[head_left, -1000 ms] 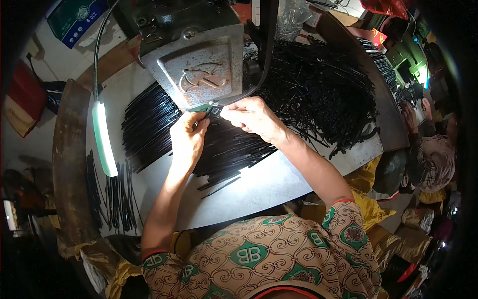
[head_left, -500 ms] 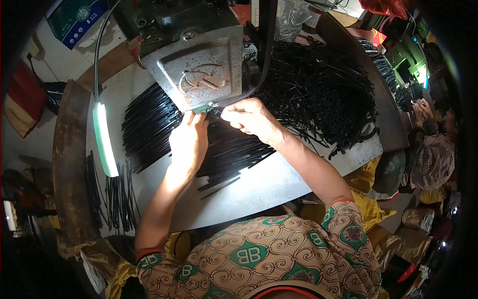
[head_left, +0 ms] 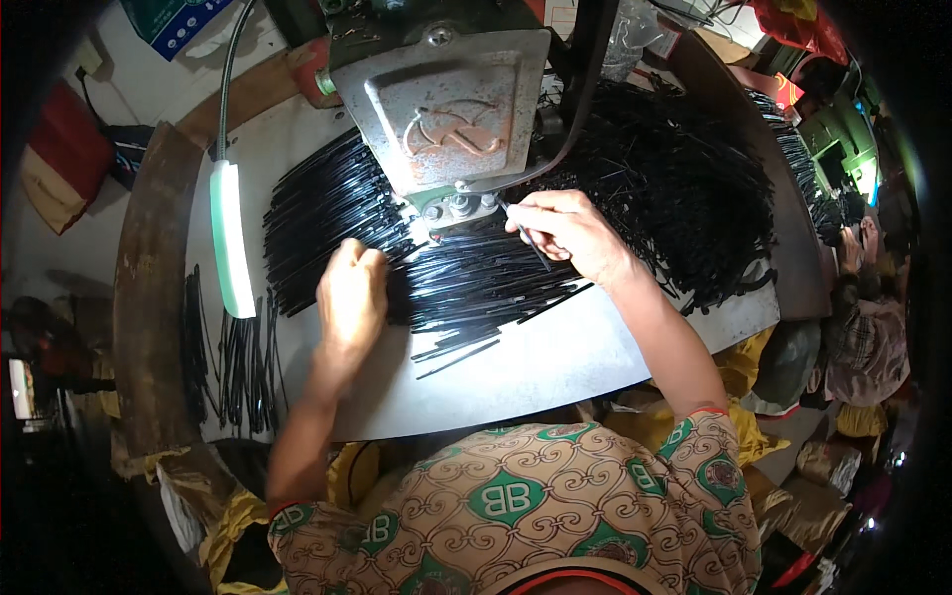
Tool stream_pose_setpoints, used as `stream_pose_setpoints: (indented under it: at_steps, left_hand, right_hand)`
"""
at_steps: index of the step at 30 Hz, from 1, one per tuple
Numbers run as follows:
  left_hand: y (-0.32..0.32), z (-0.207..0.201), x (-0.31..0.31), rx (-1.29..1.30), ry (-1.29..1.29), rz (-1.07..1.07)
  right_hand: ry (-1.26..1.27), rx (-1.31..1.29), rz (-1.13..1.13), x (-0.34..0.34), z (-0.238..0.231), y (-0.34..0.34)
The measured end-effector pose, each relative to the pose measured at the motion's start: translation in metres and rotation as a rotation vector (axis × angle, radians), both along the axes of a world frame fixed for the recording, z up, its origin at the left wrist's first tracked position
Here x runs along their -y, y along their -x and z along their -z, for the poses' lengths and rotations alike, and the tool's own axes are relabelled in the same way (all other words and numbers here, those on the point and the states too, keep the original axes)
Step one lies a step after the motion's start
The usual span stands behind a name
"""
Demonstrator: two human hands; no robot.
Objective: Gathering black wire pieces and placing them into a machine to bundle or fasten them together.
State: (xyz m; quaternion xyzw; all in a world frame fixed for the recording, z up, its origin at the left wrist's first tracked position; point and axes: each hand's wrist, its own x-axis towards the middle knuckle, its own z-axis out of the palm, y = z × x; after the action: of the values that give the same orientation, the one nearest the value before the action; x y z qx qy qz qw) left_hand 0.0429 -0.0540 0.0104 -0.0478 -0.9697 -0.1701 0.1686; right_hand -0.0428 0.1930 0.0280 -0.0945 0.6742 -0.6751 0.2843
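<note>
My right hand (head_left: 575, 233) pinches a thin black strip (head_left: 536, 253), which slants down from its fingertips beside the machine head's lower end. My left hand (head_left: 352, 288) is closed, its fingers curled at the near edge of a layer of long black strips (head_left: 322, 213). Whatever it grips, if anything, is hidden. Between the hands, more black strips (head_left: 486, 273) lie side by side under the machine (head_left: 446, 109), whose worn grey metal cover has a raised emblem. Bolts (head_left: 460, 204) show at its lower end, above a brightly lit spot.
A lit lamp (head_left: 234, 243) hangs on a flexible neck at the left. A large tangled heap of black strips (head_left: 674, 198) covers the table's right side. Loose strips (head_left: 243, 377) lie front left. A curved brown rim (head_left: 149, 297) edges the grey tabletop (head_left: 585, 342). Another person's hands (head_left: 858, 248) work far right.
My left hand has drawn back from the machine's lower end, toward me and left. The right hand has come slightly away from it, a strip now showing in its fingers. The view has shifted.
</note>
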Motion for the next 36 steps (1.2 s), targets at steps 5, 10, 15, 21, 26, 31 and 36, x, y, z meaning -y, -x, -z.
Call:
stream_pose_setpoints:
  at_steps: [5, 10, 15, 21, 26, 31, 36]
  left_hand:
    - [0.008, 0.014, 0.019, -0.102, 0.169, 0.092]
    - [0.007, 0.012, 0.021, -0.136, 0.186, 0.148]
    - [0.010, 0.001, 0.013, -0.185, 0.059, 0.227]
    - [0.024, -0.005, -0.005, -0.173, -0.037, 0.246]
    - [0.030, -0.009, -0.025, -0.196, -0.159, 0.247]
    - [0.034, -0.006, -0.037, -0.136, -0.286, 0.198]
    - [0.033, -0.003, -0.040, -0.043, -0.322, 0.127]
  right_hand:
    - [0.204, 0.122, 0.117, 0.002, 0.010, 0.003]
    - [0.317, 0.188, 0.234, 0.003, 0.015, 0.003]
    - [0.545, 0.248, 0.358, 0.010, 0.022, 0.000]
    - [0.602, 0.231, 0.396, 0.024, 0.019, -0.007]
    - [0.579, 0.229, 0.480, 0.033, 0.018, -0.009]
    - [0.637, 0.198, 0.505, 0.039, 0.022, -0.010]
    - [0.660, 0.201, 0.517, 0.043, 0.021, -0.010]
